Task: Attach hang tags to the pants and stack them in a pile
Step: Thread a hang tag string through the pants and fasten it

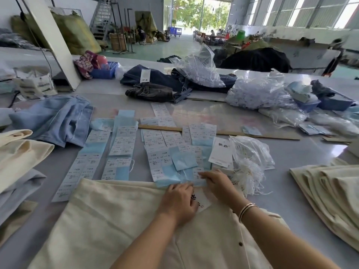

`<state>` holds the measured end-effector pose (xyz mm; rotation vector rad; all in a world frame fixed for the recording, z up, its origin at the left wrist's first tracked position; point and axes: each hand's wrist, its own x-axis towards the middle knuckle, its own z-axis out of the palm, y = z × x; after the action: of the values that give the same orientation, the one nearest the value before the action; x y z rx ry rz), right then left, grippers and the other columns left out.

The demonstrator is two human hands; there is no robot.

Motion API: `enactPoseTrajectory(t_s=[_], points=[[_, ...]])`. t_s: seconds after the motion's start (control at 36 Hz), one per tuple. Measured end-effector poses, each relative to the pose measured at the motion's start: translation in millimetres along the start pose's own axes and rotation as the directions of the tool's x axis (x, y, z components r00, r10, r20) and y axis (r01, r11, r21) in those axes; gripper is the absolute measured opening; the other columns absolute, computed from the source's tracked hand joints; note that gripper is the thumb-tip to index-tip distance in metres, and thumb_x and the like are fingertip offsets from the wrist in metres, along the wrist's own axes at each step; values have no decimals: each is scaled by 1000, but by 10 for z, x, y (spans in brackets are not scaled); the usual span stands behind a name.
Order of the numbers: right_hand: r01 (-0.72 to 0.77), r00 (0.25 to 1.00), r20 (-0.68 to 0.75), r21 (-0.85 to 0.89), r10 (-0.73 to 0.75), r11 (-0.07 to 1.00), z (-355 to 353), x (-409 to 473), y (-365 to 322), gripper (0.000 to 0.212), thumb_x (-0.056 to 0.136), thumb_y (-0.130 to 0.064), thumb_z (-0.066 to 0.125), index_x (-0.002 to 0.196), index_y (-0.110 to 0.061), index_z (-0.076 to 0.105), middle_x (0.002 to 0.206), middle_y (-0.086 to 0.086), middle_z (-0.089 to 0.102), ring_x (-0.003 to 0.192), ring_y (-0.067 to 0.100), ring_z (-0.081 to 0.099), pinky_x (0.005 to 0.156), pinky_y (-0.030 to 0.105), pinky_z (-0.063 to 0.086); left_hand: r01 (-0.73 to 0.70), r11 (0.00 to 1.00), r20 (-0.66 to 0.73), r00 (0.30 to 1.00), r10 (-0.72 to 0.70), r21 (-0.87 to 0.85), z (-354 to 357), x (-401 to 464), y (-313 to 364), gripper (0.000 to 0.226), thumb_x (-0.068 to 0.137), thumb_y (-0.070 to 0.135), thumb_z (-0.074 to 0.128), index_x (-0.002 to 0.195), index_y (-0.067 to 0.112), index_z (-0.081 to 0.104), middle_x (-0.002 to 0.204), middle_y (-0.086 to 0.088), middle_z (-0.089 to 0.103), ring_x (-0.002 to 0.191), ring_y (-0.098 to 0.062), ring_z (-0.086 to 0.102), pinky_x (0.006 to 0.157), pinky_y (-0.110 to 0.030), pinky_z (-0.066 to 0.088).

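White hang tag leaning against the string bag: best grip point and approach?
Probably pinch the top edge of the white hang tag, thumb and forefinger on its two faces, coming from above. It leans tilted against the clear bag of strings, so the upper edge stands free, while its lower edge sits among sticker sheets and tags.

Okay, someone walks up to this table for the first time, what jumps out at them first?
Probably the rows of white and blue label sheets spread across the middle of the grey table. Just below them, both hands work at the top edge of the cream pants: the left hand holds a white hang tag, the right hand touches the nearest labels. A stack of cream pants lies at the right.
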<state>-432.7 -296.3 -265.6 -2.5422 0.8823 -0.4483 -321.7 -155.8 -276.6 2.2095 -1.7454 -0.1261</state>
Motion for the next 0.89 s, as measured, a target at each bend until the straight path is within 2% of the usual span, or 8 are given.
enactPoseTrajectory(t_s=[0.06,0.11,0.19,0.31,0.42,0.56,0.72,0.89], points=[[-25,1000,-19,-5,25,1000,5,92,-32,28,94,-11,54,118,-13,68,119,5,67,109,23,60,93,25,42,-4,1000,-1,1000,4,18,4,-4,-3,54,90,36,42,139,16,46,149,2,43,135,-12,38,110,-26,20],[-8,1000,29,-44,9,999,6,136,-101,27,92,-16,59,118,-14,68,123,4,65,112,22,60,96,25,42,-5,1000,1,1000,5,29,-1,-2,-3,54,90,36,42,139,16,46,148,2,44,134,-14,39,109,-27,21],[126,985,131,-136,-108,983,65,166,-117,24,83,-22,72,106,-13,73,115,7,68,106,26,64,87,27,51,-1,999,-2,1000,1,42,2,-10,2,47,88,36,40,130,18,52,138,0,52,126,-17,45,104,-29,27],[93,977,208,-214,-47,972,44,162,-75,36,91,-38,60,118,-15,67,133,1,59,117,21,56,96,29,40,-1,999,-3,1000,1,45,26,-9,-12,48,85,36,38,126,17,55,132,-1,56,121,-19,48,102,-30,30],[149,958,280,-271,-71,951,-29,215,-90,32,96,-37,52,115,-17,68,129,2,61,111,21,61,94,32,46,-3,1000,-9,1000,3,26,38,1,-24,57,85,36,36,135,13,50,139,-3,53,125,-20,48,106,-29,29],[183,968,229,-384,-99,905,-43,210,-147,32,98,-43,43,105,-23,68,107,-6,68,90,17,66,71,29,51,-3,1000,-27,1000,4,25,41,2,-22,58,83,38,34,133,15,52,136,-2,55,124,-20,48,105,-30,29],[37,993,114,-305,-2,952,11,172,-157,22,92,-41,52,103,-32,69,107,-7,69,92,19,65,71,27,47,-6,1000,-22,1000,7,24,34,2,-26,59,82,38,34,133,14,52,139,-2,53,125,-19,47,106,-30,28],[-72,995,48,-253,87,965,69,182,-213,17,87,-36,56,90,-26,70,98,-6,68,85,21,63,62,25,37,-2,999,-22,1000,2,32,35,3,-23,53,84,36,38,130,15,53,137,-2,54,123,-20,48,105,-30,28]])
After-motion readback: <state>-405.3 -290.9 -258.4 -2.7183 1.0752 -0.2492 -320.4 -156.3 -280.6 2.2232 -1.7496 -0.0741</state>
